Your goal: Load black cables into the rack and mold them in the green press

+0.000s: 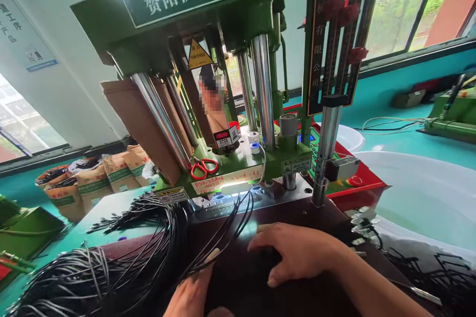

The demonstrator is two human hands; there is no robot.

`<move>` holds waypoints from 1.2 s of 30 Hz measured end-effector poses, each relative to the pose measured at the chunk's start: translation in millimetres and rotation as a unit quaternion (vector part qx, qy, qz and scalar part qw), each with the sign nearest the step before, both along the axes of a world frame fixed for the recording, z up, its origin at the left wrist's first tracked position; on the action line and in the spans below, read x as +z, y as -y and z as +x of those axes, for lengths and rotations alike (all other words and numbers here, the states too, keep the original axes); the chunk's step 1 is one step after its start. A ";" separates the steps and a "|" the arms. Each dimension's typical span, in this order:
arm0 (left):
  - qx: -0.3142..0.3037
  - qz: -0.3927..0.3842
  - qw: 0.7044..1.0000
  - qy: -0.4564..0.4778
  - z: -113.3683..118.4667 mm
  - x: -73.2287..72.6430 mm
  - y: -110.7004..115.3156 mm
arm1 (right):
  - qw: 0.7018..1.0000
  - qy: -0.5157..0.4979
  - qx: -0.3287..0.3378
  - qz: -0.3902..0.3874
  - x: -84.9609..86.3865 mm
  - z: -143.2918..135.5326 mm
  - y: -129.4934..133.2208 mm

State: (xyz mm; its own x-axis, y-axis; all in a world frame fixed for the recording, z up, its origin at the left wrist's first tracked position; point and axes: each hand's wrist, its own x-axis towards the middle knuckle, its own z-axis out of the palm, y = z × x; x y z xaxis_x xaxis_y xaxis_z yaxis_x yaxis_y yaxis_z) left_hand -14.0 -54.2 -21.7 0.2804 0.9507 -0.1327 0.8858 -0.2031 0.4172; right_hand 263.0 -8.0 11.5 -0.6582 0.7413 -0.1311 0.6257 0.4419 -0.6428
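Note:
Several thin black cables [223, 230] run from the lower mould area of a green press [241, 161] down toward me. My left hand [191, 290] is at the bottom centre with these cables across its fingers; it appears closed around them, with one fingertip pointing forward and part of the grip hidden. To the right, my right hand [293, 250] hovers above the dark tabletop [241, 282], its fingers bent and the thumb apart, holding nothing. Left of my left hand lies a large bundle of black cables [74, 277], and more cable ends [126, 213] fan out behind it.
Red-handled scissors [204, 169] lie on the press ledge beside a white tape roll [255, 147]. A steel post [327, 143] rises at the right. White tubs [420, 183] stand beyond, and bent black parts [435, 272] lie at lower right. Paper sacks [92, 183] stand at left.

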 end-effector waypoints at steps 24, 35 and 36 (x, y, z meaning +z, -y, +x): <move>0.020 -0.088 0.990 0.110 25.6 38.7 -4.6 | 0.996 -0.083 -0.013 -0.002 -17.4 -15.7 -5.7; 0.027 -0.020 0.994 0.101 31.0 35.2 -6.6 | 0.994 -0.104 -0.030 0.002 -20.4 -20.4 -4.3; 0.028 -0.017 0.994 0.102 31.5 35.3 -6.5 | 0.994 -0.104 -0.032 0.005 -20.8 -21.0 -4.3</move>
State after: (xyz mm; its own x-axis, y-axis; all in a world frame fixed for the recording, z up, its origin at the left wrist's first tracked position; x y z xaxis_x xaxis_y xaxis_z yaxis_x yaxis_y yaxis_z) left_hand 17.5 -47.7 13.5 0.2525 0.9613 -0.1104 0.7910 -0.1394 0.5958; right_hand 242.0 -3.7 -9.2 -0.6216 0.7833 0.0104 0.5063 0.4118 -0.7577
